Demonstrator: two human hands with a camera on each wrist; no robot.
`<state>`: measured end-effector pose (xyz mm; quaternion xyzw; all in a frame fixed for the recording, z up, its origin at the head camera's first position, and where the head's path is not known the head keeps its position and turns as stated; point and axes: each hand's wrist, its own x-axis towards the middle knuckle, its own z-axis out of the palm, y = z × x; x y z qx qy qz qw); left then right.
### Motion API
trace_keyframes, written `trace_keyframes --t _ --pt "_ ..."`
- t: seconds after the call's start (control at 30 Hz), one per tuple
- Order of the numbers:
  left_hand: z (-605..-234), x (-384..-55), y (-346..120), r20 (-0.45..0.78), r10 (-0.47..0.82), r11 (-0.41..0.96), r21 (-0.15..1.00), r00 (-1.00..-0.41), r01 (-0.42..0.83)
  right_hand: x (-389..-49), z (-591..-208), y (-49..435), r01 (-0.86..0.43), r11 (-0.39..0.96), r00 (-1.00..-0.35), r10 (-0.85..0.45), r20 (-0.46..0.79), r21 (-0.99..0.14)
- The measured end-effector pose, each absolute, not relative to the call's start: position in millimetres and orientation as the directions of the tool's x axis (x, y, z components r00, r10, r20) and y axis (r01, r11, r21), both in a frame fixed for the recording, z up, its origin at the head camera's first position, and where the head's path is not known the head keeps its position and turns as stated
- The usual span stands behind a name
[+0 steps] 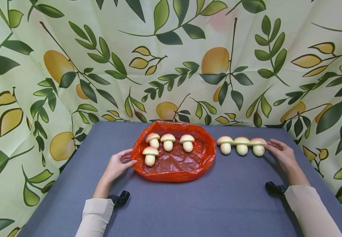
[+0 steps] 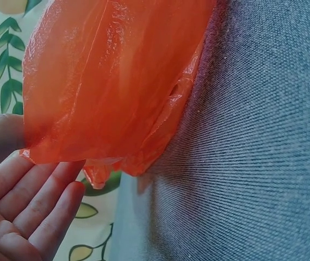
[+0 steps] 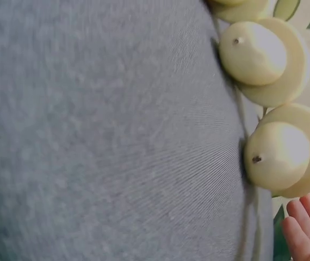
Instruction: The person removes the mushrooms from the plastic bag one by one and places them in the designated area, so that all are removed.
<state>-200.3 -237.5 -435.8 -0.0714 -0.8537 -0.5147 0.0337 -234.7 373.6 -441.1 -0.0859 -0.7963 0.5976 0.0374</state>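
In the head view, a red plastic bag (image 1: 173, 177) lies spread with its mouth up and its rim folded outward. Inside it are several toy mushrooms (image 1: 150, 156) with pale stems and pinkish-yellow caps. My left hand (image 1: 118, 164) touches the bag's left rim, its fingers loosely extended; the left wrist view shows thumb and fingertips against the red film (image 2: 117, 81). To the right of the bag, three more mushrooms (image 1: 242, 146) stand in a row. My right hand (image 1: 283, 156) has its fingertips at the rightmost mushroom (image 1: 258, 147), fingers fairly straight.
A grey-blue cloth (image 1: 194, 207) covers the table. Behind and beside it hangs a backdrop (image 1: 171, 82) printed with leaves and fruit. Black wrist devices (image 1: 120, 198) sit on both forearms. The bag stands near the table's back edge.
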Motion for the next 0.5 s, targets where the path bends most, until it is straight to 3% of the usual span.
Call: trace_keyframes --t 0.23,0.5 --pt "-434.2 -199.2 -237.5 0.128 0.089 0.449 0.880 -0.988 0.155 -227.6 -433.1 368.3 -0.056 -0.061 -0.985 0.169 0.045 -0.997" --pt "-432.8 -198.3 -237.7 0.123 0.093 0.443 0.884 -0.988 0.152 -222.9 -419.7 360.4 -0.093 -0.275 -0.983 0.178 0.045 -0.957"
